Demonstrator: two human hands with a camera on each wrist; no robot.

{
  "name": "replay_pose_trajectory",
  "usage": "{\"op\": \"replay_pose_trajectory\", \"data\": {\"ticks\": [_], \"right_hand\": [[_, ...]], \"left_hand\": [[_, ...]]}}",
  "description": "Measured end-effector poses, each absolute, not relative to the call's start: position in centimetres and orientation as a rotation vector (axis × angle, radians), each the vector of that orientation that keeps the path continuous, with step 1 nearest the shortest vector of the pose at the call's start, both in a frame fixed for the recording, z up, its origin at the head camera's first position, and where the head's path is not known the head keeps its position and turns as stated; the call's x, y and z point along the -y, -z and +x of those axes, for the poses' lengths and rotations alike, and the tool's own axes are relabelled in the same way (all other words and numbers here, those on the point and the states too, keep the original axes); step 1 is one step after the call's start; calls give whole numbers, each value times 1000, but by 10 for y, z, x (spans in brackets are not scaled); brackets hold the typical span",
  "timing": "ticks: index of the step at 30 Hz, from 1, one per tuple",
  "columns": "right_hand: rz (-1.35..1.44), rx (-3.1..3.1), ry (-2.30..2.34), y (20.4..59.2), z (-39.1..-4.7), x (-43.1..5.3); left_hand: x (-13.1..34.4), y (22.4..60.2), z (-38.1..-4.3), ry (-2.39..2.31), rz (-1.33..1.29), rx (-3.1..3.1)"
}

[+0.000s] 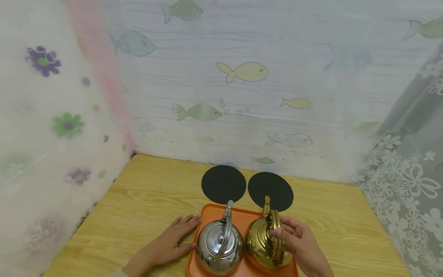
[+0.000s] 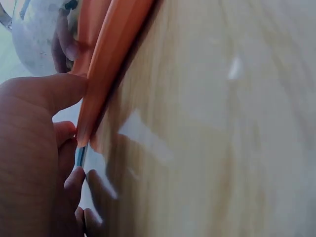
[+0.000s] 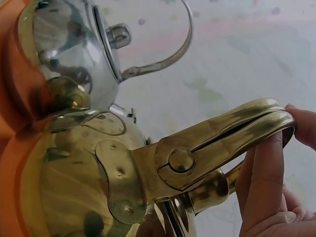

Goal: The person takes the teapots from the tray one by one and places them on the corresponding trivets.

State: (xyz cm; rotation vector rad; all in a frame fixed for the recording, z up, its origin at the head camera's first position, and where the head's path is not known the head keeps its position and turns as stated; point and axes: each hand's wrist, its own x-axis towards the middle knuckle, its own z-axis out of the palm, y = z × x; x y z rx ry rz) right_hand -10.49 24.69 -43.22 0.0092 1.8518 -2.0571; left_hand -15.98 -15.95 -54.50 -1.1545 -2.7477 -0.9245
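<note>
A gold kettle (image 1: 257,240) and a silver kettle (image 1: 207,246) stand side by side on an orange tray (image 1: 242,217), spouts toward the back. My right hand (image 1: 299,240) holds the gold kettle's arched handle (image 3: 237,126); in the right wrist view the fingers reach under the handle and the thumb lies at its top. At the tray's left edge, my left hand (image 1: 173,238) lies with fingers extended, fingertips and thumb touching the rim. In the left wrist view the left thumb (image 2: 69,91) presses against the tray's side (image 2: 106,64).
Two black round mats (image 1: 223,184) lie behind the tray on the wood-grain table (image 1: 145,192), the right one close behind the gold spout. A fish-patterned curtain (image 1: 194,146) hangs along the back edge, flowered sheeting (image 1: 52,161) at left and lace (image 1: 412,192) at right.
</note>
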Motion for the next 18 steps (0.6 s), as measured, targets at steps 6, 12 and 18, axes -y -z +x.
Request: {"op": "replay_pose_trajectory", "data": {"ticks": [6,12,18], "right_hand": [[-66,-1791,2125,435,-106,-249],[-23,-1819,2127,435,-106,-246],[49,-1827,2144,437,-104,-243]], "left_hand": [[157,549,-160,921,-1168,2675],[157,551,-158,937,-1123,2613],[154,561,-157,952,-1080,2533]]}}
